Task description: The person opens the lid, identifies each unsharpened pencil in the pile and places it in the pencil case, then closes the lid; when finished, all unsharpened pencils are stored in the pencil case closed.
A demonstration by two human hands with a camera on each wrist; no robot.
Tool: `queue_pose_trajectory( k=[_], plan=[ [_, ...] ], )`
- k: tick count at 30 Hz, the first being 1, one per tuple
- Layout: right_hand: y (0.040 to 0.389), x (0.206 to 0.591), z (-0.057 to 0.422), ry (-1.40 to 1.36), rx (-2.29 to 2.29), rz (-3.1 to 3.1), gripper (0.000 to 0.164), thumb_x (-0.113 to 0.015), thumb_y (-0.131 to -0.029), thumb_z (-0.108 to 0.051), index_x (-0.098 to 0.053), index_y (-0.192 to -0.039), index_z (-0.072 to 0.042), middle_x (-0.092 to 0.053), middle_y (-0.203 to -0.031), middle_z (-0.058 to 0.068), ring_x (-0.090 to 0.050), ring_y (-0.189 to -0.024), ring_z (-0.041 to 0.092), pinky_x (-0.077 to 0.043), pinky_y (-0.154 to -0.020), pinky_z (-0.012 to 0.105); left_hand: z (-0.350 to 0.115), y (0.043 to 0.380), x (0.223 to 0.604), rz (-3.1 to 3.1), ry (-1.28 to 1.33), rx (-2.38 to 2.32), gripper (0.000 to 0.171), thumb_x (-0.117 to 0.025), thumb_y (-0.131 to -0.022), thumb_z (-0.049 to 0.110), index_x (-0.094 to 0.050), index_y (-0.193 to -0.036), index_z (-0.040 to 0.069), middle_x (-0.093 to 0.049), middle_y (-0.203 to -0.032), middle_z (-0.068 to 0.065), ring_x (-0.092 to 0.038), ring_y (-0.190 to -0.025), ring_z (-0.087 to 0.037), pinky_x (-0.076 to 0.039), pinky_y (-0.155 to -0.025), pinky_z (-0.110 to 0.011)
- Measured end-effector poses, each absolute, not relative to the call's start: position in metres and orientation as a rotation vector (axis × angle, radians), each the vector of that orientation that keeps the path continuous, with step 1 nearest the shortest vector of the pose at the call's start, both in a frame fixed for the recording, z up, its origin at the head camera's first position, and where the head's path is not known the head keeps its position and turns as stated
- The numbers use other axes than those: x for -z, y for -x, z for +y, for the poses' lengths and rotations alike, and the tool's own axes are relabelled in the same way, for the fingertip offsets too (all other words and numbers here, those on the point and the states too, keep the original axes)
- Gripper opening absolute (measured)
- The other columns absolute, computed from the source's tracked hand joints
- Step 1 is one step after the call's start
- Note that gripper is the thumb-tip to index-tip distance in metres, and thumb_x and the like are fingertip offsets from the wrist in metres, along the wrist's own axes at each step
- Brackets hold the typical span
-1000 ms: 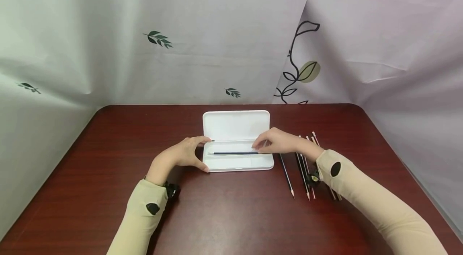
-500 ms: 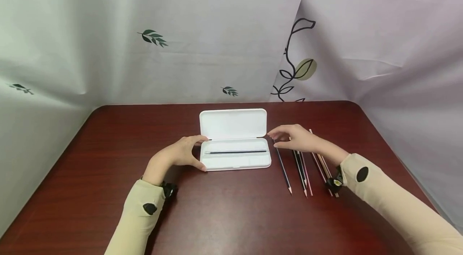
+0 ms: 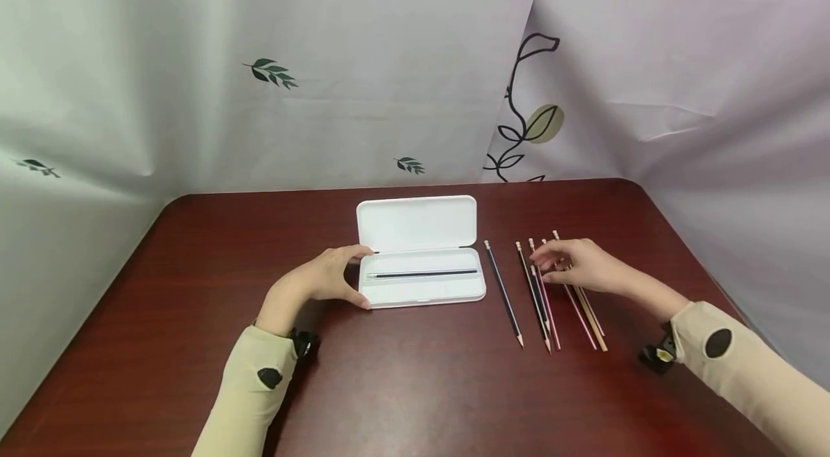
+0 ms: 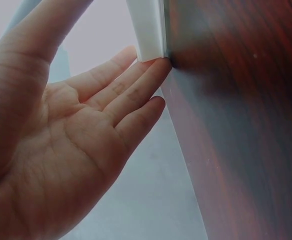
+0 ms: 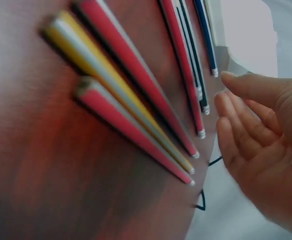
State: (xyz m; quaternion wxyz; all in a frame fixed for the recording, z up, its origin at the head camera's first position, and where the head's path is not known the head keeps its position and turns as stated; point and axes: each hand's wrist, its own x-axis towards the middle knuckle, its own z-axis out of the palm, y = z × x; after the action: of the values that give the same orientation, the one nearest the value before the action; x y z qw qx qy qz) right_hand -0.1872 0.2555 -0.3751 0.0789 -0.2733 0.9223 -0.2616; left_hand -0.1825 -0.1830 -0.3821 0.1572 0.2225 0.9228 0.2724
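The white pencil case (image 3: 421, 292) lies with its lid raised, one dark pencil (image 3: 421, 274) lengthwise inside. My left hand (image 3: 318, 278) holds its left end, thumb at the front corner and fingers at the back; the left wrist view shows straight fingertips touching the case's edge (image 4: 151, 30). Over the loose pencils at the right hovers my right hand (image 3: 583, 266), fingers loosely bent and nothing between them. Near its fingertips lie black pencils (image 3: 530, 287) and a pink pencil (image 3: 551, 318). In the right wrist view a yellow pencil (image 5: 111, 82) lies between pink ones.
A dark blue pencil (image 3: 503, 291) lies apart, just right of the case. The reddish-brown table (image 3: 415, 385) has rounded far corners. Behind it hangs a pale curtain (image 3: 363, 82) with leaf prints.
My right hand has left the inside of the case and moved right, past the blue pencil, to above the other pencils. My left hand stays at the case's left end.
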Motion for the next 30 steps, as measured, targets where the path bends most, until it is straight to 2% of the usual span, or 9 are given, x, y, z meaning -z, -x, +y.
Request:
queue_pose_trajectory(
  k=[3,7,12,18,27,30],
  plan=[
    [0.182,0.376,0.259,0.706,0.774,2.795,0.018,-0.071,-0.08,-0.012,-0.067,-0.097,-0.006,-0.067,-0.08,-0.006,-0.06,-0.069,0.005,-0.047,-0.061,0.022,-0.183,0.182,0.382,2.642,-0.637,-0.778,0.088,-0.088,-0.059,0.029,-0.047,-0.131,0.002,-0.056,-0.128,-0.017,-0.053,-0.119,-0.029,-0.038,-0.101,-0.045],
    [0.176,0.377,0.259,0.527,0.803,2.784,0.016,-0.068,-0.08,-0.013,-0.066,-0.094,-0.004,-0.065,-0.073,-0.006,-0.059,-0.064,0.006,-0.042,-0.056,0.022,-0.184,0.181,0.382,2.65,-0.638,-0.776,0.087,-0.088,-0.059,0.029,-0.047,-0.131,0.002,-0.056,-0.127,-0.018,-0.053,-0.118,-0.029,-0.038,-0.1,-0.046],
    [0.164,0.377,0.254,0.328,0.878,2.71,0.026,-0.071,-0.08,-0.021,-0.065,-0.096,-0.003,-0.066,-0.067,-0.003,-0.063,-0.063,0.012,-0.044,-0.054,0.025,-0.184,0.181,0.382,2.652,-0.647,-0.778,0.087,-0.088,-0.058,0.029,-0.048,-0.13,0.002,-0.057,-0.126,-0.017,-0.054,-0.117,-0.029,-0.039,-0.1,-0.045],
    [0.154,0.378,0.243,0.24,0.867,2.697,0.032,-0.073,-0.079,-0.027,-0.063,-0.095,-0.001,-0.065,-0.064,-0.002,-0.063,-0.058,0.013,-0.044,-0.05,0.029,-0.183,0.182,0.38,2.65,-0.651,-0.789,0.087,-0.089,-0.059,0.027,-0.047,-0.13,0.001,-0.057,-0.126,-0.018,-0.054,-0.117,-0.029,-0.039,-0.1,-0.045],
    [0.157,0.386,0.236,0.079,0.898,2.64,0.029,-0.075,-0.078,-0.033,-0.069,-0.077,-0.004,-0.064,-0.057,0.001,-0.062,-0.051,0.013,-0.05,-0.048,0.029,-0.182,0.18,0.379,2.64,-0.643,-0.791,0.086,-0.088,-0.059,0.027,-0.047,-0.13,0.001,-0.056,-0.127,-0.017,-0.054,-0.118,-0.029,-0.038,-0.101,-0.045],
    [0.159,0.388,0.235,0.02,0.957,2.572,0.028,-0.074,-0.079,-0.03,-0.07,-0.076,-0.003,-0.065,-0.056,0.003,-0.063,-0.051,0.013,-0.052,-0.049,0.028,-0.182,0.18,0.379,2.641,-0.644,-0.79,0.086,-0.088,-0.059,0.028,-0.047,-0.13,0.001,-0.056,-0.127,-0.017,-0.054,-0.118,-0.028,-0.038,-0.101,-0.045]
  ],
)
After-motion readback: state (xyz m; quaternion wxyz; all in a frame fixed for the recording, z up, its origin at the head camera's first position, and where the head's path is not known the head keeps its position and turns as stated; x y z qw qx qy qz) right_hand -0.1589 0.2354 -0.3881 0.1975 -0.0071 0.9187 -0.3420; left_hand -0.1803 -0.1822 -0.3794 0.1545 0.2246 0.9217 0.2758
